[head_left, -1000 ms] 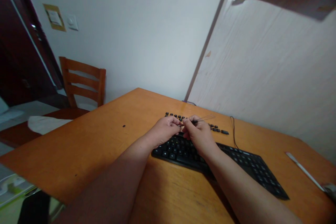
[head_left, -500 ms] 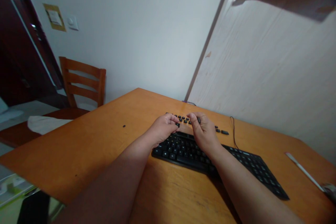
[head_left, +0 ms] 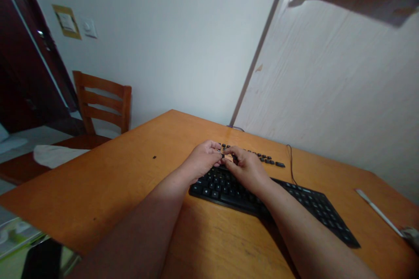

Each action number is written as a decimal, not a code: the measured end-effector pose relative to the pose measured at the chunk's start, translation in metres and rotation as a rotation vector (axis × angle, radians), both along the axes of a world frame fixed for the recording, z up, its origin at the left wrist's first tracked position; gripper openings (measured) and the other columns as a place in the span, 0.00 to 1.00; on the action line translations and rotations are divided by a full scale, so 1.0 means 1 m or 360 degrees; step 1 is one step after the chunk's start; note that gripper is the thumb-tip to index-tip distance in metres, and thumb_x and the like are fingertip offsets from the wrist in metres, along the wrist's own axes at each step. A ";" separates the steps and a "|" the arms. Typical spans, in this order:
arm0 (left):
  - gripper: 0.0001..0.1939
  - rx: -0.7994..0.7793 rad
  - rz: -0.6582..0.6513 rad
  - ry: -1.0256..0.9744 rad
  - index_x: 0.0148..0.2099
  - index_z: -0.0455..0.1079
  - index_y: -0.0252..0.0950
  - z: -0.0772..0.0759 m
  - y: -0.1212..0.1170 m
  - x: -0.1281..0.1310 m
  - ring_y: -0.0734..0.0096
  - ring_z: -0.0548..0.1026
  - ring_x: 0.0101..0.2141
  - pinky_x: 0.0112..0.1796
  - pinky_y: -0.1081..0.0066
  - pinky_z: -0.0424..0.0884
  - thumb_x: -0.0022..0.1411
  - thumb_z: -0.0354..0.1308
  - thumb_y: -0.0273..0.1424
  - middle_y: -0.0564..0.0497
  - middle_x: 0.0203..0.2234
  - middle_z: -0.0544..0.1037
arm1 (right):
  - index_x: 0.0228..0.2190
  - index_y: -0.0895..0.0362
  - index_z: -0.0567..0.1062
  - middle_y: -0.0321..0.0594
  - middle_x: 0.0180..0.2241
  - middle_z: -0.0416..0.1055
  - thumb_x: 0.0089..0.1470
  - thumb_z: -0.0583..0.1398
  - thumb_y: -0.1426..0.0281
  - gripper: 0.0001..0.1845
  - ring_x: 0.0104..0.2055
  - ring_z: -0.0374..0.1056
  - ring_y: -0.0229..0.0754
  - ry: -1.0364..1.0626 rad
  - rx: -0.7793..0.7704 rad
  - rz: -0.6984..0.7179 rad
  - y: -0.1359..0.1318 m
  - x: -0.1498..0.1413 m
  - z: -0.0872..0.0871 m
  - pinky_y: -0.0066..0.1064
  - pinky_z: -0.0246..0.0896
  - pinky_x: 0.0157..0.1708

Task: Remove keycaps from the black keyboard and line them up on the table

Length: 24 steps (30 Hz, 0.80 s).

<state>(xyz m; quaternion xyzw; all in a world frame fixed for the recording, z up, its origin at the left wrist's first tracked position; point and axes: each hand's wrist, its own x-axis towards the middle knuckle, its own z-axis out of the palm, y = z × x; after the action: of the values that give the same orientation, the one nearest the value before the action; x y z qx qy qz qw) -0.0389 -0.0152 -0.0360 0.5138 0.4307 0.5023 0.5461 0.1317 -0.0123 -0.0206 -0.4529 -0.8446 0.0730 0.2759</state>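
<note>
A black keyboard [head_left: 229, 189] lies at a slant on the wooden table under my hands, its middle partly covered by my right forearm. Above its far edge my left hand [head_left: 204, 159] pinches a small black keycap [head_left: 223, 156] between thumb and fingers. My right hand [head_left: 247, 168] is closed around the dark handle of a wire keycap puller [head_left: 234, 158], mostly hidden by the fingers. Its fingertips come close to the keycap; whether they touch it I cannot tell. Behind the hands, loose keycaps [head_left: 264, 157] lie in rows.
A single keycap [head_left: 154, 157] lies apart on the table [head_left: 131, 192] at left. A dark cable [head_left: 291, 163] runs behind the keyboard. At right rests a thin white stick [head_left: 379, 212]. A wooden chair [head_left: 103, 100] stands beyond the left edge, and a black object [head_left: 42, 259] sits lower left.
The right hand drew away from the left, then came back to the keycap. The puller's wire loops, which pointed right earlier, no longer stick out there. The left hand stays nearly in place.
</note>
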 end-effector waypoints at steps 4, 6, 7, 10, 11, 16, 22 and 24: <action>0.15 -0.0042 0.0030 0.0054 0.47 0.64 0.33 0.005 -0.003 0.000 0.78 0.73 0.25 0.31 0.75 0.68 0.56 0.59 0.23 0.53 0.26 0.76 | 0.41 0.51 0.76 0.38 0.35 0.78 0.57 0.58 0.63 0.12 0.35 0.72 0.44 -0.0095 0.0049 -0.0006 -0.001 0.001 0.001 0.31 0.57 0.34; 0.17 -0.0052 0.0029 0.0057 0.48 0.64 0.33 0.006 -0.004 0.000 0.78 0.72 0.24 0.30 0.75 0.68 0.55 0.59 0.23 0.53 0.24 0.76 | 0.41 0.51 0.77 0.39 0.36 0.78 0.57 0.58 0.63 0.12 0.36 0.72 0.44 -0.0155 0.0063 -0.0005 -0.002 0.001 0.004 0.31 0.57 0.34; 0.18 -0.0051 0.0022 0.0048 0.48 0.64 0.33 0.005 -0.004 -0.001 0.79 0.72 0.23 0.30 0.75 0.68 0.55 0.59 0.23 0.53 0.24 0.76 | 0.41 0.51 0.77 0.39 0.36 0.78 0.57 0.58 0.63 0.12 0.35 0.72 0.44 -0.0182 0.0070 -0.0006 -0.003 0.002 0.005 0.31 0.57 0.34; 0.19 -0.0030 -0.0009 0.0012 0.49 0.63 0.33 0.003 -0.003 -0.001 0.79 0.72 0.22 0.28 0.76 0.67 0.55 0.59 0.23 0.53 0.25 0.76 | 0.42 0.51 0.77 0.39 0.36 0.79 0.57 0.58 0.63 0.12 0.35 0.72 0.45 -0.0236 0.0088 0.0002 -0.004 0.003 0.007 0.31 0.56 0.33; 0.19 -0.0026 -0.0016 0.0011 0.50 0.62 0.33 0.002 -0.003 -0.002 0.79 0.72 0.22 0.28 0.76 0.67 0.55 0.59 0.23 0.53 0.25 0.76 | 0.42 0.51 0.77 0.39 0.36 0.79 0.57 0.58 0.63 0.12 0.35 0.72 0.45 -0.0240 0.0090 0.0004 -0.004 0.003 0.007 0.31 0.56 0.33; 0.20 -0.0029 0.0034 -0.0008 0.50 0.64 0.33 0.002 0.001 -0.003 0.76 0.74 0.26 0.30 0.74 0.69 0.54 0.61 0.26 0.50 0.29 0.78 | 0.40 0.52 0.77 0.39 0.32 0.78 0.56 0.59 0.61 0.12 0.34 0.72 0.44 -0.0180 0.0010 -0.0068 0.001 0.004 0.010 0.30 0.54 0.31; 0.12 0.0044 0.0523 -0.0050 0.42 0.68 0.33 0.004 0.009 -0.014 0.74 0.75 0.29 0.32 0.75 0.69 0.54 0.60 0.30 0.48 0.31 0.78 | 0.36 0.53 0.78 0.39 0.27 0.76 0.55 0.59 0.60 0.13 0.30 0.69 0.42 -0.0185 -0.0119 -0.0331 0.022 0.012 0.018 0.29 0.52 0.28; 0.09 0.0038 0.0616 -0.0041 0.40 0.68 0.34 0.004 0.011 -0.018 0.74 0.75 0.29 0.31 0.75 0.69 0.55 0.58 0.30 0.47 0.31 0.78 | 0.36 0.54 0.78 0.40 0.29 0.76 0.54 0.59 0.60 0.13 0.32 0.70 0.43 -0.0257 -0.0175 -0.0340 0.031 0.014 0.016 0.29 0.53 0.29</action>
<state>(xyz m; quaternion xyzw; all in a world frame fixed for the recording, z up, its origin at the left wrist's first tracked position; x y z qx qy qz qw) -0.0564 -0.0047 -0.0324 0.4213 0.5084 0.6096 0.4387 0.1456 0.0189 -0.0043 -0.5590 -0.8059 0.0525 0.1881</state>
